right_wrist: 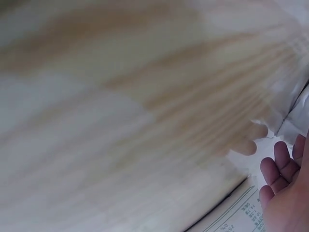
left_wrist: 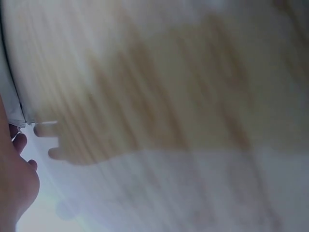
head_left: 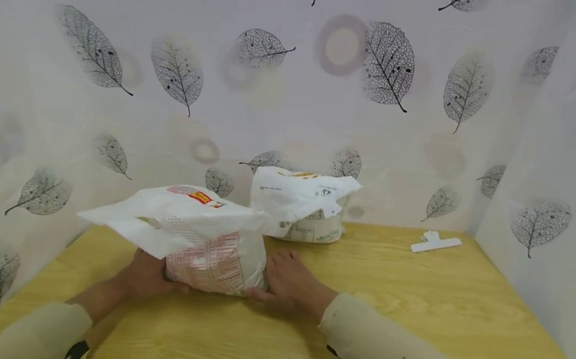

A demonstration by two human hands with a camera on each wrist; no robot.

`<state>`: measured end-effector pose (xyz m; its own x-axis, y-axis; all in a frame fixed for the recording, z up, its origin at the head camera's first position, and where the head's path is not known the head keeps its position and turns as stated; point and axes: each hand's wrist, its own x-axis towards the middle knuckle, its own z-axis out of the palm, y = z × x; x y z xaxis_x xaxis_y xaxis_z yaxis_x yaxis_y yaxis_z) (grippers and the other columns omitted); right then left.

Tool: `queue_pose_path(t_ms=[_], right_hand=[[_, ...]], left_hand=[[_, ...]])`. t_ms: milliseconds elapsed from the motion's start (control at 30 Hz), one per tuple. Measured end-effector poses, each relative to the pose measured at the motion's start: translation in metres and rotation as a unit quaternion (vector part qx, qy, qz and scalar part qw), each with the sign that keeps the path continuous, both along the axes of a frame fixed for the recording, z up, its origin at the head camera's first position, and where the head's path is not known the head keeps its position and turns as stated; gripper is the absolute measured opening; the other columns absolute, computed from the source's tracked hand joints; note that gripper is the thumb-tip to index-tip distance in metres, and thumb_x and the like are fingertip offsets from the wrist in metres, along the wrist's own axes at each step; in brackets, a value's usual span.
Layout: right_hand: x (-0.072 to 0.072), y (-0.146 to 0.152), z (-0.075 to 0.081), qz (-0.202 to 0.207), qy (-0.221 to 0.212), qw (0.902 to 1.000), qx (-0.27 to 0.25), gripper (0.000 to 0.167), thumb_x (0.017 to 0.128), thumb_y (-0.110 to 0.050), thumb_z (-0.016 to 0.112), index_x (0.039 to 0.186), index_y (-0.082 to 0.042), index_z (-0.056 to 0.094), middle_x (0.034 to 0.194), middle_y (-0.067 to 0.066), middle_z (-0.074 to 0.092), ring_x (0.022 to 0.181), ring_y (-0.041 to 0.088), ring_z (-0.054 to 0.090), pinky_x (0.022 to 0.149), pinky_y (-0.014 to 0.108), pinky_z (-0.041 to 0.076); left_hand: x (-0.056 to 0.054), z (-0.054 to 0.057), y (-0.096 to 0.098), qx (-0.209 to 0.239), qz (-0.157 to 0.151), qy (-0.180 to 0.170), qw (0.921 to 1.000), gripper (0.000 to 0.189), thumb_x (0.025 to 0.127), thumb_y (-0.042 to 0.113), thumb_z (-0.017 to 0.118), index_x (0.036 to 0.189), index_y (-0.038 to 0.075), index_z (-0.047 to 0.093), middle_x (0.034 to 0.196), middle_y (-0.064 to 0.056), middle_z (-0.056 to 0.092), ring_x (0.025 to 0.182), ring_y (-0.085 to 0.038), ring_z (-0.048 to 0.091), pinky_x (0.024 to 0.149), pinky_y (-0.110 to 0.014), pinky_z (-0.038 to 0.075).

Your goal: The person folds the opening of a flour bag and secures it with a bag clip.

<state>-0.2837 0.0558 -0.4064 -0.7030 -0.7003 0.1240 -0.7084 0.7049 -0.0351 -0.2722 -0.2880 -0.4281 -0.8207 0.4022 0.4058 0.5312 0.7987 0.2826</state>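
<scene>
A plump white plastic bag with red print (head_left: 217,260) stands on the table, its loose top flopped over to the left. My left hand (head_left: 149,275) grips its lower left side, with the thumb along the front bottom edge. On the opposite side my right hand (head_left: 289,283) holds the bag, thumb in front and fingers toward the back. The right wrist view shows the fingers of my right hand (right_wrist: 285,179) slightly bent. In the left wrist view only part of my left hand (left_wrist: 19,179) shows at the edge.
Behind stands a second white bag with green print (head_left: 314,227), its top folded over. A white clip (head_left: 435,242) lies at the back right of the wooden table (head_left: 411,312). A leaf-patterned curtain (head_left: 296,109) encloses the back and sides.
</scene>
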Motion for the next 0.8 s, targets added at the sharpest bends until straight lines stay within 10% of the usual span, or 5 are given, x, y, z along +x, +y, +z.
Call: queue_pose_path(t_ms=[800], right_hand=[[0.000,0.026,0.000,0.014,-0.009,0.9998,0.007,0.075,0.095,-0.072,0.040,0.132,-0.009,0.054,0.114,0.004,0.061,0.109,0.021,0.054,0.098,0.044,0.038]], left_hand=[[0.003,0.013,0.027,0.070,-0.106,0.038,0.9912,0.102,0.060,0.057,0.091,0.143,0.023,0.043,0.139,0.001,0.054,0.135,-0.018,0.042,0.118,-0.029,0.017]])
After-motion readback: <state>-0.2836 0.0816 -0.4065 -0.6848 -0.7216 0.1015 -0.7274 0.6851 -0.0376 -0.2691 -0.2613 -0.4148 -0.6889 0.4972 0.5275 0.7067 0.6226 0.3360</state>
